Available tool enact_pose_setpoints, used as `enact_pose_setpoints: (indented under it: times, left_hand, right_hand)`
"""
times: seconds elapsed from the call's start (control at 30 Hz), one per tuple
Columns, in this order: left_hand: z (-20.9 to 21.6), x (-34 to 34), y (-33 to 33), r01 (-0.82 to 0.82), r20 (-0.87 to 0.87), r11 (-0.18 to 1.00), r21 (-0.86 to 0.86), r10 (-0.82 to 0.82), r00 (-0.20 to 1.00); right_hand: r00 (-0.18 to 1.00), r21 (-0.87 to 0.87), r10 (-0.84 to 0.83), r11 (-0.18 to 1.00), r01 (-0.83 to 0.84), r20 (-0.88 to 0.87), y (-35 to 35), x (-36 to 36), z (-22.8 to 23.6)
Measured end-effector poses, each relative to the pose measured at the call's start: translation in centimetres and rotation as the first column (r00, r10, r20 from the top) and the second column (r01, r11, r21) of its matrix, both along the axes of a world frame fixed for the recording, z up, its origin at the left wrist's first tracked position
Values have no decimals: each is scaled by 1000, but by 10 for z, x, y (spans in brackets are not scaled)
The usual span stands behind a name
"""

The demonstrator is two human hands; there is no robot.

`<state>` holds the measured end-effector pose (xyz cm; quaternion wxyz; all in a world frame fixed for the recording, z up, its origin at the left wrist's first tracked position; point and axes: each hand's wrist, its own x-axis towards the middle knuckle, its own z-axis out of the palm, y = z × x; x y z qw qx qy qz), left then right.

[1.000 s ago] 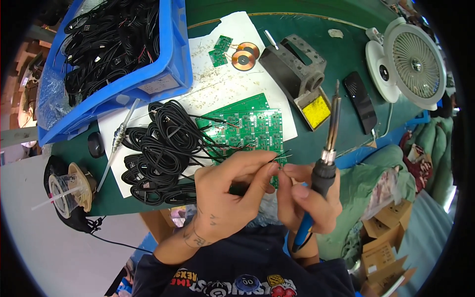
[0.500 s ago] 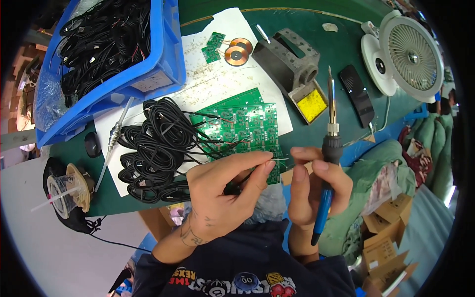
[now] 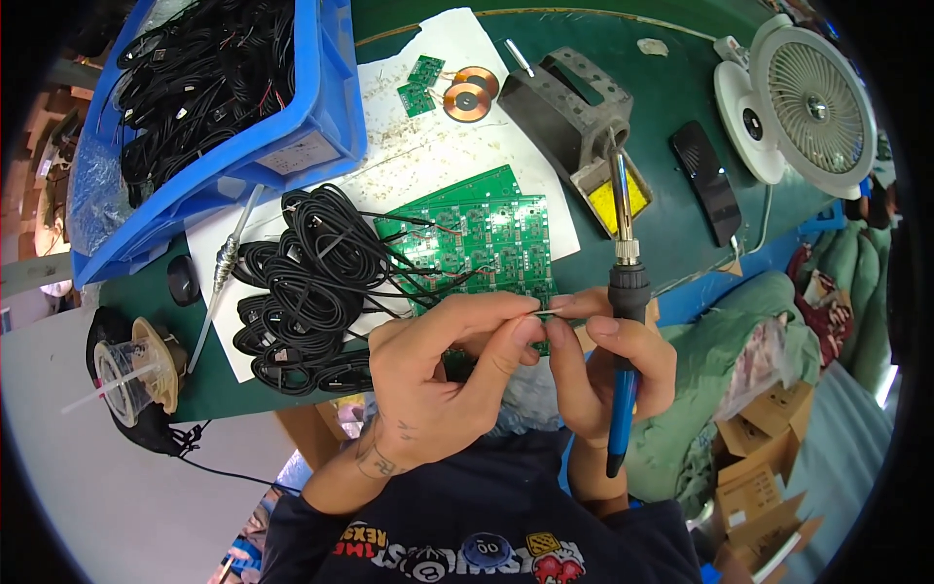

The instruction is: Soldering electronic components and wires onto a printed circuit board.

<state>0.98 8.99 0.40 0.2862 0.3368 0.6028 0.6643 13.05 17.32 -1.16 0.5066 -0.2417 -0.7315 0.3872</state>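
My left hand (image 3: 433, 365) pinches a thin wire end (image 3: 547, 311) between thumb and forefinger; the rest of it is hidden behind the hand. My right hand (image 3: 608, 375) holds a soldering iron (image 3: 629, 282) with a blue handle, its metal tip pointing away from me. The thumb and forefinger of this hand also close on the wire end, beside the left fingertips. Just beyond my hands lie green circuit boards (image 3: 501, 238), with leads from bundled black cables (image 3: 316, 277) resting on them. The iron's tip appears in front of the soldering stand (image 3: 569, 112).
A blue bin (image 3: 326, 107) full of black cables stands at the left. Copper coils (image 3: 467, 101) with small green boards lie on white paper (image 3: 379, 146). A yellow sponge (image 3: 608, 209), black phone (image 3: 705, 180) and white fan (image 3: 812, 107) are at the right.
My right hand has moved left with the soldering iron, and its fingertips have closed on the wire end beside my left fingers. The left hand has stayed nearly in place.
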Motion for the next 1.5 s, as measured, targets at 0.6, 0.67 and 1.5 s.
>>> enact_pose_setpoints:
  times: [0.6, 0.67, 1.5]
  left_hand:
    - [0, -38, 11, 2, -539, 980, -197, -110, 835]
    - [-6, -39, 15, -8, -642, 982, -191, -119, 757]
    - [-38, -40, 49, -214, -752, 935, -283, -78, 655]
  right_hand:
    - [998, -63, 9, 998, -5, 59, 4, 8, -13]
    - [997, -77, 11, 997, -5, 73, 5, 12, -18]
    - [992, -26, 65, 998, -63, 111, 22, 32, -49]
